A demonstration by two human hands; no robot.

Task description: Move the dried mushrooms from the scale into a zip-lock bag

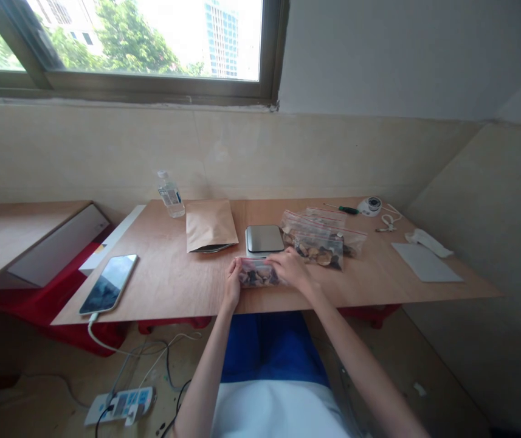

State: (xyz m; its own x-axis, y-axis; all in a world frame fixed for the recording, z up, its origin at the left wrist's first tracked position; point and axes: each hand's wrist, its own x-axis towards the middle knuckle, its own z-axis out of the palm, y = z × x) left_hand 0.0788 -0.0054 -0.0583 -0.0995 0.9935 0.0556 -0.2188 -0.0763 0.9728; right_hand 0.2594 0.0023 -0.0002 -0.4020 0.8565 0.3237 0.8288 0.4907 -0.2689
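Observation:
A clear zip bag point(260, 277) with dark dried pieces inside lies near the table's front edge. My left hand point(233, 285) is closed on its left end, at the top corner. With the fingers of my right hand point(290, 267) I pinch the bag's red-lined top edge toward the right. Just behind the bag sits a small digital scale point(264, 238) with a bare metal plate. Several more filled zip bags point(319, 250) are heaped to the right of the scale, close to my right hand.
Left of the scale lies a brown paper pouch point(211, 224), with a water bottle point(171, 196) behind it. A phone point(110, 283) is plugged in at the left edge. Farther right are a green screwdriver point(348, 210), a white camera point(370, 207) and a white sheet point(424, 263).

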